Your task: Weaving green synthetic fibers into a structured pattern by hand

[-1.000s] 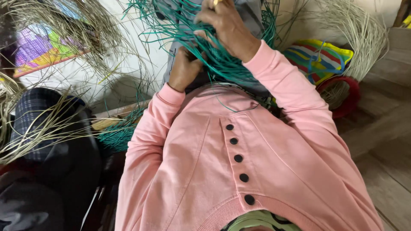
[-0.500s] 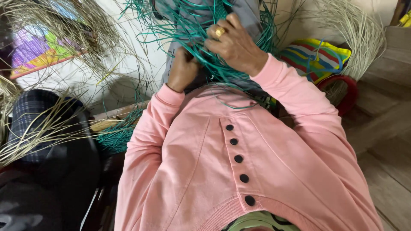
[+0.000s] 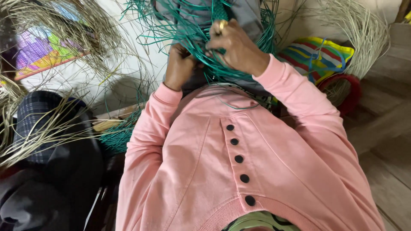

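Since the earlier frame the right hand (image 3: 233, 45) has drawn back toward the body and now sits lower on the green strands (image 3: 201, 25), its ringed finger curled over them; judging by that, the fingers are working a fresh strand into the weave rather than merely holding it. The right hand is closed, pinching a few of the green strands between thumb and fingers, and the left hand (image 3: 180, 64), just to its left and touching the same bundle, is curled shut on the strands from below. The strands fan out far from both hands, over a grey cloth (image 3: 246, 13), with loose ends trailing near the pink sweater (image 3: 239, 162) and its row of dark buttons. More green strands (image 3: 120, 132) lie lower on the left. Further left, pale straw strands (image 3: 47, 124) spread over a dark checked garment (image 3: 32, 115), and a bright woven mat (image 3: 40, 53) lies at the far left. On the right a striped, many-coloured cushion (image 3: 319, 55) rests beside a red ring (image 3: 349, 92) and another sheaf of pale straw (image 3: 364, 34), all on a wooden floor (image 3: 385, 141).
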